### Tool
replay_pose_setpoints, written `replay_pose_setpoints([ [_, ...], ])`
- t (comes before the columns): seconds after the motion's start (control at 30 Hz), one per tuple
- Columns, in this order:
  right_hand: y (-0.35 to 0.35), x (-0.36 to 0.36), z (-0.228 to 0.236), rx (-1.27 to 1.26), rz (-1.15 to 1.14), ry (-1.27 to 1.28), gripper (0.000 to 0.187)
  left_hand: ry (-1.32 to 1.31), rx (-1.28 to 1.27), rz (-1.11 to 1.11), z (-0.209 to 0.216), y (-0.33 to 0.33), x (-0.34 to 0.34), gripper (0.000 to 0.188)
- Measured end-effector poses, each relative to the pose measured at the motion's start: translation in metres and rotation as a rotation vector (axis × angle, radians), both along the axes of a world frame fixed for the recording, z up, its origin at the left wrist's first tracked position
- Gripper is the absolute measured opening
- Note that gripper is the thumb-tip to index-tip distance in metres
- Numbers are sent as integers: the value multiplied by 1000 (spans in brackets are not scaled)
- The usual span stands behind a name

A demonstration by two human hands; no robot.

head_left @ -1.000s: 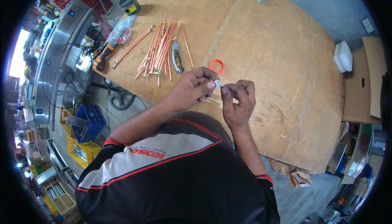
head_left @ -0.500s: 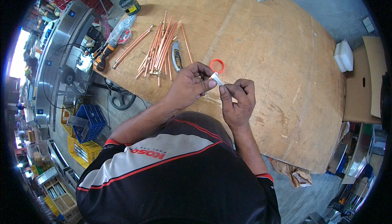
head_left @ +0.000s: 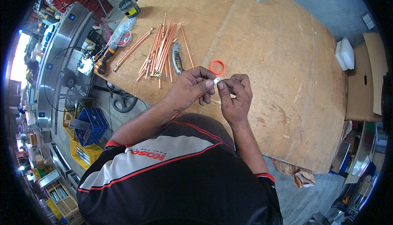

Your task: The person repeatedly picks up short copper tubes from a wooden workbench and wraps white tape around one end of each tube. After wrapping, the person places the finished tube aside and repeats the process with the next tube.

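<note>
My left hand (head_left: 190, 86) is closed with thumb and fingers in a pinch. Below its fingers and by its wrist, bits of a thin copper tube (head_left: 176, 115) show; most of the tube is hidden by the hand. A small piece of white tape (head_left: 217, 80) sits at the left fingertips, along the tube's line. My right hand (head_left: 236, 98) pinches the tape's other side between thumb and index finger, so both hands nearly touch. An orange-red plastic ring (head_left: 217, 67) lies on the wooden table (head_left: 286, 81) just beyond the fingertips.
A pile of copper tubes (head_left: 161, 51) with metal end fittings lies left of centre, beside a grey utility knife (head_left: 177, 59). An orange-black power tool (head_left: 104, 61) and a dark bucket (head_left: 129, 7) stand along the left edge. White blocks (head_left: 345, 53) and cardboard (head_left: 362, 81) sit right.
My hands have come closer together, and the visible white tape is shorter. The right hand has moved slightly up and left; the copper tube shows more beneath my left wrist.
</note>
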State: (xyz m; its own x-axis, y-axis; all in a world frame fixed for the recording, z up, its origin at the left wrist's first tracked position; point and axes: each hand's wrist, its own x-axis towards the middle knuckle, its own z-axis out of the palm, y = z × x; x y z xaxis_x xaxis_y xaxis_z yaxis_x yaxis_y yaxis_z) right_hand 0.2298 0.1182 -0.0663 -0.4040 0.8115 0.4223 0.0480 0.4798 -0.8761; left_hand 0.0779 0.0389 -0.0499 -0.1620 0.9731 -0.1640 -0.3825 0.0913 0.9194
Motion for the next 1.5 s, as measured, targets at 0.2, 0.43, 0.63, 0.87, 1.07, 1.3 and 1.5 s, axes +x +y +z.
replay_pose_setpoints([
  [0.2, 0, -9, 8, 24, 56, -83, 14, 141, -57, 32, 16, -7, -4, 21],
  [0.43, -15, -16, 15, 183, 233, -156, 20, 137, 195, 111, -7, -31, 0, 18],
  [0.63, 37, -1, -55, 116, -138, -373, 8, 618, 369, 129, 36, -97, -41, 16],
  [0.87, 70, 15, -43, 100, -61, -424, 13, -297, 555, 843, 52, -141, -231, 32],
  [1.07, -41, -139, -10, -11, 630, -242, 11, -749, 614, 1168, 8, -110, -319, 38],
  [1.3, -69, -191, 18, 193, 461, -302, 19, -857, 377, 1072, -56, -90, -322, 35],
  [1.5, -59, -184, 42, 101, 304, -153, 21, -688, 72, 796, -105, -108, -279, 29],
])
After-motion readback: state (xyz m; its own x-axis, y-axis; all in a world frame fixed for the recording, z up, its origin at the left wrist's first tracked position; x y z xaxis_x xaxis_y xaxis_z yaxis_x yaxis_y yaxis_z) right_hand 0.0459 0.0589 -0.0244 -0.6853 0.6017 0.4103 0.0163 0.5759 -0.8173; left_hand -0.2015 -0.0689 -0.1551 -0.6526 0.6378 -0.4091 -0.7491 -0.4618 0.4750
